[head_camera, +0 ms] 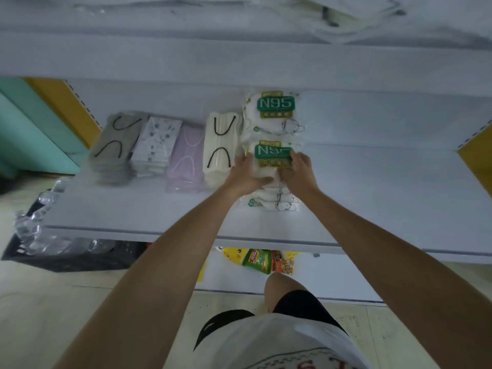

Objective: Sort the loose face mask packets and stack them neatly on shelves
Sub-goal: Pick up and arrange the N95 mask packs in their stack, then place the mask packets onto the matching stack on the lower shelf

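A white shelf (372,195) runs across the head view, with another shelf board (239,59) above it and a pale floor (40,302) below. At the left stands a teal panel (32,129). A black crate (80,259) on the floor holds crumpled clear plastic wrappers (40,230). Under the shelf's front edge lie yellow, green and orange snack packets (262,259).

On the shelf the mask packets stand in a row of stacks, side by side. From the left they are a grey stack (114,150) with black ear loops, a white patterned stack (155,145), a lilac stack (186,158) and a cream stack (221,147) with black loops. Right of the cream stack are two piles of N95 packets: the rear N95 stack (275,113) against the back and the front N95 stack (271,161) nearer the shelf edge.

Both bare arms reach forward and converge on the front N95 stack. The left hand (249,171) grips its left side, fingers pointing away along the edge and thumb laid across the near part of the top packet. The right hand (298,169) grips the right side, its fingers curled over the green label so that part of the print is covered. Whether they hold only the top packet or several is unclear.
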The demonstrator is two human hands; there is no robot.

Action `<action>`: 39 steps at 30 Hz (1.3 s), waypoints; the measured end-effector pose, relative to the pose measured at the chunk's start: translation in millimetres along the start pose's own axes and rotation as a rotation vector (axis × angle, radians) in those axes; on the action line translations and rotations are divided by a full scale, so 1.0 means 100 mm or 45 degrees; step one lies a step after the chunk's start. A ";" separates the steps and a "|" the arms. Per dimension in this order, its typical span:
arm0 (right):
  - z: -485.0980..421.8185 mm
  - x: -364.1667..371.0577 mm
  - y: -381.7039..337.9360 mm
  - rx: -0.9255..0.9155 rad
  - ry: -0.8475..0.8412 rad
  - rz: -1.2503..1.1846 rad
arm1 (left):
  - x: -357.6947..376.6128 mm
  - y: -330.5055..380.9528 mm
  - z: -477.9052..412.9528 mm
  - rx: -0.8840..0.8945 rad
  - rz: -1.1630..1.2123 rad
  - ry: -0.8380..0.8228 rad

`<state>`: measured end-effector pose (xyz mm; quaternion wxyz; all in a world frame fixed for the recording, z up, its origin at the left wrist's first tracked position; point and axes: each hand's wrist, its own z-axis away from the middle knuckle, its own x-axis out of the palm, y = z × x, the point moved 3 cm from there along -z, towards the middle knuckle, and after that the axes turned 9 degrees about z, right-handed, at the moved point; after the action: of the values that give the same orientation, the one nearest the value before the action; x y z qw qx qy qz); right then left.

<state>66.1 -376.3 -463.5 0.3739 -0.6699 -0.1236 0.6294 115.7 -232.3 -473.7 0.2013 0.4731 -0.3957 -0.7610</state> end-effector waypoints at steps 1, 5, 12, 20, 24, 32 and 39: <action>-0.03 -0.01 0.03 0.006 -0.014 0.033 | 0.01 0.02 -0.01 0.021 -0.066 0.011; -0.09 0.03 0.16 0.051 -0.120 0.201 | 0.11 0.04 -0.05 0.042 -0.154 0.058; 0.18 -0.19 0.11 -0.031 -0.054 0.325 | -0.06 -0.01 0.24 0.016 -0.139 0.132; 1.06 -0.39 -0.34 -0.306 -0.212 0.721 | -0.58 0.05 1.18 0.130 -0.352 0.034; 1.50 -0.48 -0.62 -0.503 -0.241 0.758 | -0.95 0.16 1.56 0.347 -0.572 -0.013; 1.96 -1.19 -1.35 -0.997 -0.009 0.762 | -1.48 0.95 2.15 0.894 -0.816 0.165; 2.13 -1.98 -1.89 -1.424 0.517 0.619 | -1.93 1.86 2.66 1.245 -0.823 0.559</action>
<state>-110.6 -298.6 -175.5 -0.1693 -0.8785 -0.2043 0.3974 -40.0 -104.1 -154.0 -0.2023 0.7515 -0.4844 -0.3995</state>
